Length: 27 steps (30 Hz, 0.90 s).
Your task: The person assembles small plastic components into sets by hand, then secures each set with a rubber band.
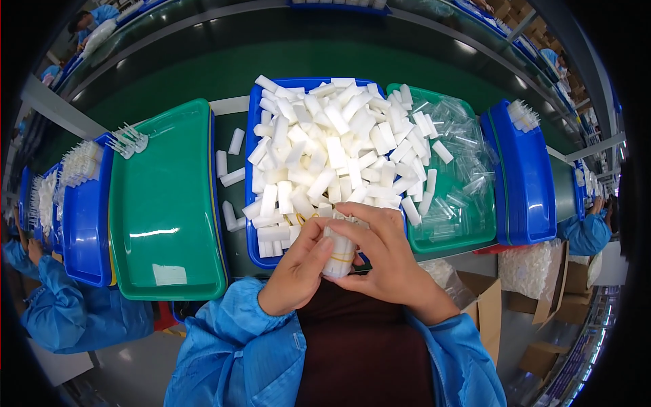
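Observation:
Between my hands is a small whitish bundle [338,252] of upright pieces, with a yellow rubber band around it. My left hand [293,277] closes on its left side, thumb along the front. From the right, my right hand [388,261] wraps over the top and side with curled fingers. The exact kind of the bundled pieces cannot be made out. Just beyond my hands, a blue tray [255,112] is heaped with white foam-like blocks [325,136]. Another yellow rubber band [298,218] lies among the nearest blocks.
Right of the heap, a green tray [447,241] carries clear plastic tubes [461,183]. Stacked blue trays [529,183] stand beyond it. A large green tray [166,210] is at left, with white pronged pieces [127,141] at its corner. Cardboard boxes [485,308] sit lower right; co-workers flank me.

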{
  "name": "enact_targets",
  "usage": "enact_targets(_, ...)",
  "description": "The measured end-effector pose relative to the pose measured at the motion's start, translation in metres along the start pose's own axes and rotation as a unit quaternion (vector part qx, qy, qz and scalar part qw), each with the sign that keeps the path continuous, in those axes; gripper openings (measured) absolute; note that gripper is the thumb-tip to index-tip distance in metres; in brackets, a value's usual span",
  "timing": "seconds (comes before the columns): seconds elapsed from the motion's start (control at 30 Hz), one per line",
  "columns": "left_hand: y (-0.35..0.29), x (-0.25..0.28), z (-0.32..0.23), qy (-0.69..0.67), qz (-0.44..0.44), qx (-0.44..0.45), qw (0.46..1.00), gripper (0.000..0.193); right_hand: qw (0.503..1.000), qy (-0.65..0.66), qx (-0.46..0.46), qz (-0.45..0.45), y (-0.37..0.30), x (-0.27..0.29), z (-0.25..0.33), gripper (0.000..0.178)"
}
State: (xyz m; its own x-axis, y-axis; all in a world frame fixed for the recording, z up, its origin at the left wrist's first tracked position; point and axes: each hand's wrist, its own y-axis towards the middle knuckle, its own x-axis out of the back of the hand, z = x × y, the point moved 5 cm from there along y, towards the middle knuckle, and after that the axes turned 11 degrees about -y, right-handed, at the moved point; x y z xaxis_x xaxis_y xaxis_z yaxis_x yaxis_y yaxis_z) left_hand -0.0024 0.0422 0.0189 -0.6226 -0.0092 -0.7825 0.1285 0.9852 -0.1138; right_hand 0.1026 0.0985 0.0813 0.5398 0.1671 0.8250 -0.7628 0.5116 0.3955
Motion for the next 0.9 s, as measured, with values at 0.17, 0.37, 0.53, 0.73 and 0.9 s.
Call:
enact_targets(0.17, 0.003, 0.000, 0.004, -0.034, 0.001, 0.003, 0.999, 0.033, 1.000, 0.013, -0.006, -0.008, -0.002, -0.003, -0.006, 0.073)
enact_targets(0.37, 0.004, 0.002, 0.004, -0.067, -0.034, 0.005, 0.997, 0.035, 0.996, 0.068, -0.053, -0.031, -0.002, -0.009, -0.003, 0.071)
enact_targets(0.53, 0.006, 0.000, 0.006, -0.139, 0.064, 0.017, 0.988, 0.045, 0.997, 0.046, -0.063, -0.013, -0.007, -0.009, -0.011, 0.067)
enact_targets(0.73, 0.008, 0.001, 0.008, -0.118, 0.060, 0.000, 0.991, 0.045, 0.998, 0.025, -0.039, -0.044, -0.006, -0.003, -0.008, 0.064)
enact_targets(0.9, 0.003, -0.003, 0.009, -0.078, 0.014, 0.016, 0.997, 0.046, 0.998, 0.005, -0.039, -0.052, -0.004, -0.003, -0.004, 0.065)
